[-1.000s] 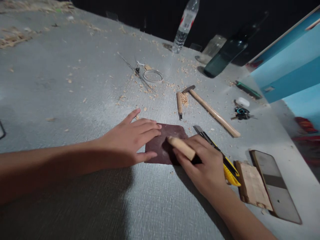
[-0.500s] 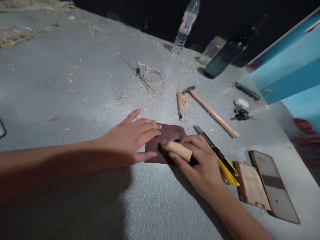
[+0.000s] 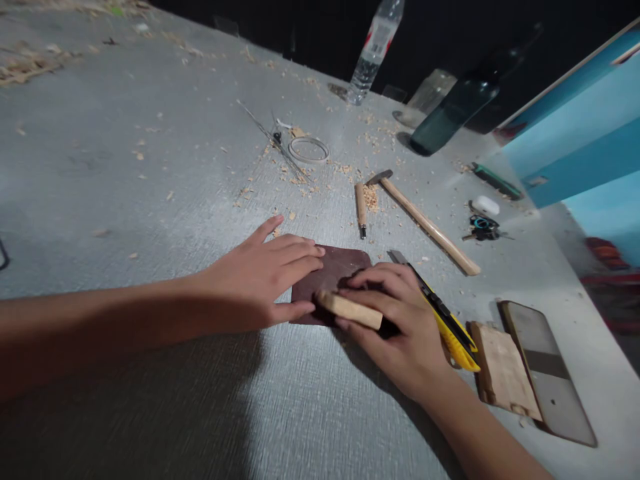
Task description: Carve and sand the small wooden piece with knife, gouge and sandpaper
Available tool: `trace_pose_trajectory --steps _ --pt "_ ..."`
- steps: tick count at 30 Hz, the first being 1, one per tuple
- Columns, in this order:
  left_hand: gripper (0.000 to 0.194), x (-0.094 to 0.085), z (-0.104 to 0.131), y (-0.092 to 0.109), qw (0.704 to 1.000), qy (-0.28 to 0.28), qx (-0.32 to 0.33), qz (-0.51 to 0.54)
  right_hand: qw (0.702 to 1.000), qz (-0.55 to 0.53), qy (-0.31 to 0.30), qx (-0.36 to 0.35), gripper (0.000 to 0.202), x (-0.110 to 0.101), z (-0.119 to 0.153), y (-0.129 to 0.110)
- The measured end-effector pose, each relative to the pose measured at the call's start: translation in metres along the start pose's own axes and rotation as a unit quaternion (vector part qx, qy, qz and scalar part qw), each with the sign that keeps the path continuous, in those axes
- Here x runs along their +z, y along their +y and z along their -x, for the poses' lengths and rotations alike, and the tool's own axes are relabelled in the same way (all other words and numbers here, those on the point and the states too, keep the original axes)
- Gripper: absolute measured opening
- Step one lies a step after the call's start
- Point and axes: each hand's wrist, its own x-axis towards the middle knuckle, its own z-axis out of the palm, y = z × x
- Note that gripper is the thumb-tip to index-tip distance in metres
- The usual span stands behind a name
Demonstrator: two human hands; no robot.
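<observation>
A dark reddish-brown sheet of sandpaper (image 3: 340, 263) lies flat on the grey table. My left hand (image 3: 265, 277) rests on its left edge, fingers spread and pressing down, holding nothing. Between the thumb and fingers of my right hand (image 3: 400, 320) is a small pale piece of wood (image 3: 353, 310), held low over the sandpaper. Its underside is hidden, so I cannot tell how it touches the sheet. Just right of that hand lies a yellow and black utility knife (image 3: 450, 333) with its blade out.
Beyond the hands lie a hammer (image 3: 430, 227), a wooden-handled tool (image 3: 361, 210) and a coil of wire (image 3: 309, 150). A wood block (image 3: 505, 367) and a phone (image 3: 550, 373) sit at right. A plastic bottle (image 3: 370, 60) and dark glass bottle (image 3: 453, 117) stand behind, among wood shavings.
My right hand has tilted the piece of wood, so a flatter, squarer side now shows, and its fingers have shifted over the sandpaper. My left hand stays in place.
</observation>
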Motion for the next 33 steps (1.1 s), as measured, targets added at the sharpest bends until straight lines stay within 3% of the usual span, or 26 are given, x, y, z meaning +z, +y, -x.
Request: trace_pose_trajectory --steps 2,7,11,16,20,25,29,33 --pt "0.053 -0.0005 -0.0002 0.0 1.0 -0.002 0.001 0.003 0.999 -0.024 -0.022 -0.006 0.011 0.0 -0.0005 0.0002" --pt "0.055 -0.0017 -0.0004 0.0003 1.0 -0.008 0.0 0.003 0.995 0.054 0.055 0.065 0.009 -0.0001 -0.0001 0.0027" --pt "0.053 -0.0008 -0.0001 0.0002 1.0 -0.001 0.0 0.0 1.0 0.004 -0.018 0.0 0.012 0.0002 0.0005 0.0011" --pt "0.055 0.0008 0.0003 -0.0009 1.0 0.003 0.001 -0.005 0.995 0.07 0.055 0.049 0.013 0.0009 0.0001 0.0013" --pt "0.054 0.0011 0.0004 -0.0011 1.0 0.003 0.005 -0.008 1.0 0.004 -0.013 -0.02 0.014 0.0006 -0.0007 0.0007" --pt "0.057 0.0003 0.0004 -0.0007 1.0 -0.001 0.003 -0.005 0.996 0.071 0.053 0.032 0.013 0.0003 0.0001 0.0022" --pt "0.054 0.0003 0.0005 -0.0014 1.0 0.001 0.007 -0.006 0.999 -0.005 -0.029 -0.015 0.014 0.0003 0.0005 0.0008" --pt "0.058 0.0016 0.0006 -0.0019 1.0 0.002 0.008 -0.009 0.996 0.072 0.047 0.027 0.012 0.0004 0.0002 0.0013"
